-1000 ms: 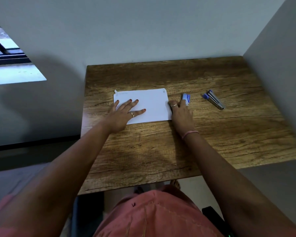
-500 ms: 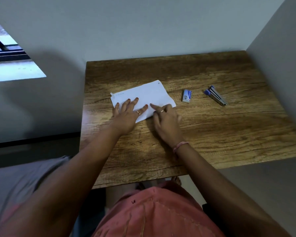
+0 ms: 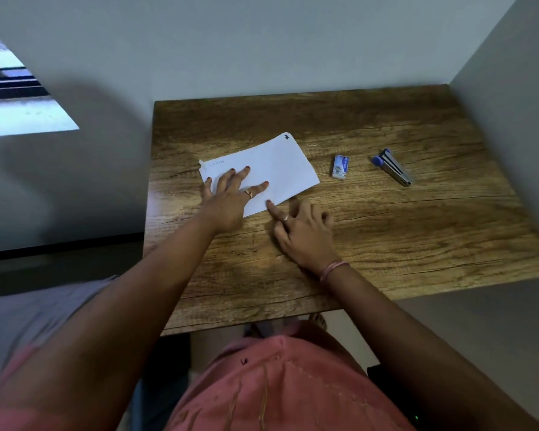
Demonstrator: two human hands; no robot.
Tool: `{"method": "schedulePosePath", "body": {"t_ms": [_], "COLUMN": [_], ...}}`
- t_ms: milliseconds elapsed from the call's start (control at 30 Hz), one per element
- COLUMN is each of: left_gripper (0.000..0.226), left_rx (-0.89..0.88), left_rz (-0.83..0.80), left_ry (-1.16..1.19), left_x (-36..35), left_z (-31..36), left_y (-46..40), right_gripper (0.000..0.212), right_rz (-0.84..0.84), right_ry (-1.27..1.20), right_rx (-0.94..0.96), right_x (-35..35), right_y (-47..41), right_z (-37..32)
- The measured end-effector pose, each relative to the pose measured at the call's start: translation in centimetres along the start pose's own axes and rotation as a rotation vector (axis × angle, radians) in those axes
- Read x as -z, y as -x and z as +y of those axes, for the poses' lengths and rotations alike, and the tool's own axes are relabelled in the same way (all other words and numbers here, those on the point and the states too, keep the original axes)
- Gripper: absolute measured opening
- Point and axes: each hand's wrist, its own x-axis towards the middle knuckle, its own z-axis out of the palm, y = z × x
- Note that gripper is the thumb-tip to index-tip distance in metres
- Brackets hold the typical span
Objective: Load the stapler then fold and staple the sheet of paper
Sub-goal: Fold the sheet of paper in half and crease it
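Observation:
A folded white sheet of paper lies slanted on the wooden table, its right end turned away from me. My left hand presses flat on the sheet's left part with fingers spread. My right hand rests on the table at the sheet's near edge; its index finger points out and touches that edge, while the other fingers are loosely curled and hold nothing. A small blue and white staple box lies right of the paper. The blue and metal stapler lies further right, untouched.
Grey walls close the table in at the back and on the right. The table's left edge runs just left of the paper, and a window shows at the far left. My lap in pink cloth sits below the near edge.
The sheet has turned counter-clockwise from square to slanted. My right hand slid from the sheet's right end along the near edge toward the left. My left hand has stayed pressed on the paper.

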Motion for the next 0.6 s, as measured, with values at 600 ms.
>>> {"method": "schedulePosePath", "body": {"t_ms": [600], "left_gripper": [0.081], "left_rx": [0.009], "left_rz": [0.361], "left_ry": [0.530], "left_x": [-1.8], "left_z": [-0.2], "left_y": [1.5], "right_gripper": [0.055], "right_rz": [0.087], "right_ry": [-0.215], "right_rx": [-0.545], "right_x": [2.1], "right_y": [-3.7], "right_z": [3.8]}}
